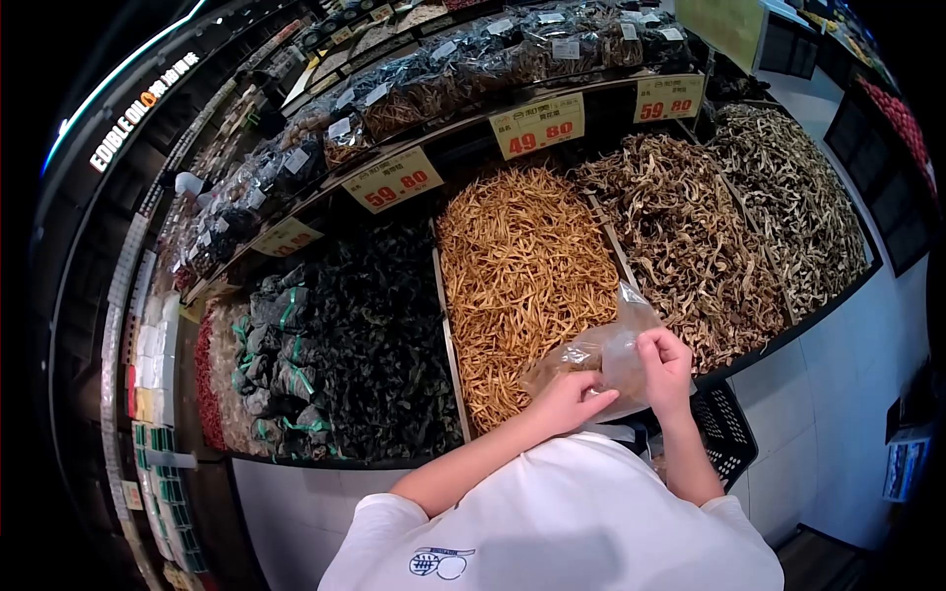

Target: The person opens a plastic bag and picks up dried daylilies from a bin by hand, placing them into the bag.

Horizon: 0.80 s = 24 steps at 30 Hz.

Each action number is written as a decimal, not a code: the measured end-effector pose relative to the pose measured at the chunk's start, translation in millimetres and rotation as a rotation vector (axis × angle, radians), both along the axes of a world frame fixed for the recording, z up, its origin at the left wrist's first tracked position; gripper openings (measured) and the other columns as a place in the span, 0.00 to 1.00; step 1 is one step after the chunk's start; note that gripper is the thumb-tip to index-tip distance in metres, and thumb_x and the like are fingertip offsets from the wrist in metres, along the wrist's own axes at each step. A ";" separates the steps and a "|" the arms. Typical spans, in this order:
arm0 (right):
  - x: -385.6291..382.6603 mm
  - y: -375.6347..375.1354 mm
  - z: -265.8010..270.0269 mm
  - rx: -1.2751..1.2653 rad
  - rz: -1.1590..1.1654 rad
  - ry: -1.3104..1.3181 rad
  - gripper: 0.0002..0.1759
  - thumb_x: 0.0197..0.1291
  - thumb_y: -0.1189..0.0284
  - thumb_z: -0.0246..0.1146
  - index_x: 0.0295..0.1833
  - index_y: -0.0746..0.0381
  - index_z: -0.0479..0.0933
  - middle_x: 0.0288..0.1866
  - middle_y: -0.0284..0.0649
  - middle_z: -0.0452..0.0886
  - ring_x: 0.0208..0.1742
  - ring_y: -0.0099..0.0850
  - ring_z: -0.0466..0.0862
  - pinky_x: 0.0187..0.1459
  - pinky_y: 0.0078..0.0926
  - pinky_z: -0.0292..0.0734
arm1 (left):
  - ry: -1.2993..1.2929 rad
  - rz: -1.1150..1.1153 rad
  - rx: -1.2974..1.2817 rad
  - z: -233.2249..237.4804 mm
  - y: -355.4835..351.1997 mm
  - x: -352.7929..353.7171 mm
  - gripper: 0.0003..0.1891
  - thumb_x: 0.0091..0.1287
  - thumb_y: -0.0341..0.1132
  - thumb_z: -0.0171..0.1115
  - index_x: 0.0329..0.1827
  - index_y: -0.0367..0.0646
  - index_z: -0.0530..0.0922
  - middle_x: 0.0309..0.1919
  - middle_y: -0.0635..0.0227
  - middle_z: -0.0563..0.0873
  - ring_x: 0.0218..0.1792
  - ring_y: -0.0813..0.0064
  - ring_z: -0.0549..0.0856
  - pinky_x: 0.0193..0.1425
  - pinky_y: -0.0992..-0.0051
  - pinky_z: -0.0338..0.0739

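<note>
A clear plastic bag [623, 357] is between my two hands, over the near right corner of the bin of golden dried strips [522, 256]. My right hand [665, 366] is closed, pinching the bag's edge between thumb and fingers. My left hand [574, 401] lies against the bag's left side, its thumb pointing right and its fingers pressed together on the plastic. Through the bag some brownish colour shows; whether it is inside or behind cannot be told.
Dark dried goods [384, 335] fill the bin on the left, brown dried pieces [690, 236] the one on the right. Price signs [537, 126] and wrapped packages [473, 69] line the back. A black basket [724, 428] stands low at the right.
</note>
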State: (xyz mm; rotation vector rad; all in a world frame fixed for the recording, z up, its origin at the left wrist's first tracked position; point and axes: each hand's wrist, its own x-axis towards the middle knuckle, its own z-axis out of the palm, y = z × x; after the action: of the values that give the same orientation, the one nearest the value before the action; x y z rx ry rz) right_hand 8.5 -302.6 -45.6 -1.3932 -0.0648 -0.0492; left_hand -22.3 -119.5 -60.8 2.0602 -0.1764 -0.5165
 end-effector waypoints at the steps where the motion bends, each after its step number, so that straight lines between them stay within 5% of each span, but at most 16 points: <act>1: 0.2 -2.5 -5.3 -0.031 -0.012 0.000 0.10 0.73 0.72 0.60 0.37 0.65 0.78 0.29 0.23 0.75 0.29 0.08 0.69 0.31 0.10 0.63 | -0.031 -0.080 0.013 4.3 2.9 -2.0 0.20 0.69 0.45 0.67 0.50 0.34 0.82 0.30 0.59 0.84 0.34 0.69 0.82 0.42 0.70 0.78; 3: 3.0 -3.2 -11.2 -0.025 -0.065 0.015 0.10 0.73 0.72 0.60 0.37 0.65 0.77 0.29 0.23 0.75 0.29 0.08 0.68 0.30 0.11 0.62 | -0.208 -0.211 -0.021 12.9 9.2 -7.8 0.13 0.68 0.42 0.68 0.41 0.38 0.83 0.27 0.61 0.82 0.33 0.66 0.82 0.40 0.68 0.77; 6: 7.3 -4.2 -19.9 -0.005 -0.146 0.045 0.11 0.74 0.72 0.60 0.36 0.65 0.77 0.28 0.22 0.74 0.28 0.09 0.67 0.30 0.11 0.61 | -0.402 -0.319 -0.119 32.3 18.9 -22.2 0.12 0.67 0.40 0.68 0.41 0.38 0.83 0.29 0.61 0.83 0.34 0.62 0.84 0.40 0.65 0.78; 8: 12.1 -3.5 -21.2 -0.020 -0.187 0.030 0.11 0.75 0.72 0.57 0.36 0.63 0.76 0.29 0.22 0.74 0.29 0.10 0.67 0.31 0.12 0.60 | -0.309 -0.389 -0.002 54.8 31.5 -28.4 0.10 0.67 0.38 0.68 0.43 0.40 0.85 0.33 0.61 0.86 0.36 0.60 0.85 0.42 0.65 0.80; 14: 21.4 10.7 -15.8 0.059 -0.142 0.026 0.11 0.74 0.71 0.60 0.36 0.63 0.77 0.28 0.22 0.74 0.28 0.09 0.67 0.30 0.11 0.60 | -0.538 0.334 0.040 48.5 81.2 -15.3 0.05 0.64 0.27 0.67 0.39 0.34 0.84 0.35 0.60 0.87 0.37 0.67 0.87 0.45 0.73 0.81; 18: 20.1 15.8 -9.8 0.049 -0.088 0.044 0.10 0.73 0.72 0.60 0.36 0.63 0.77 0.28 0.21 0.73 0.28 0.09 0.67 0.30 0.11 0.60 | -0.675 0.396 0.499 23.6 119.6 19.8 0.28 0.63 0.37 0.71 0.64 0.38 0.74 0.56 0.53 0.81 0.58 0.54 0.82 0.62 0.63 0.78; 24: 9.4 13.6 -11.4 0.068 -0.072 0.092 0.10 0.73 0.73 0.60 0.35 0.63 0.77 0.28 0.21 0.73 0.28 0.09 0.67 0.30 0.11 0.60 | -0.549 0.402 0.637 -15.9 126.9 60.2 0.34 0.63 0.45 0.72 0.68 0.36 0.71 0.62 0.50 0.78 0.64 0.52 0.78 0.68 0.61 0.74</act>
State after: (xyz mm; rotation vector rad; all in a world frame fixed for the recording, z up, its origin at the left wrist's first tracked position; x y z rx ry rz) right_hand 17.9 -289.0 -56.9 -1.3279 0.0638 -0.0469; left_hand 37.9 7.4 -76.7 2.7323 0.1020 0.2979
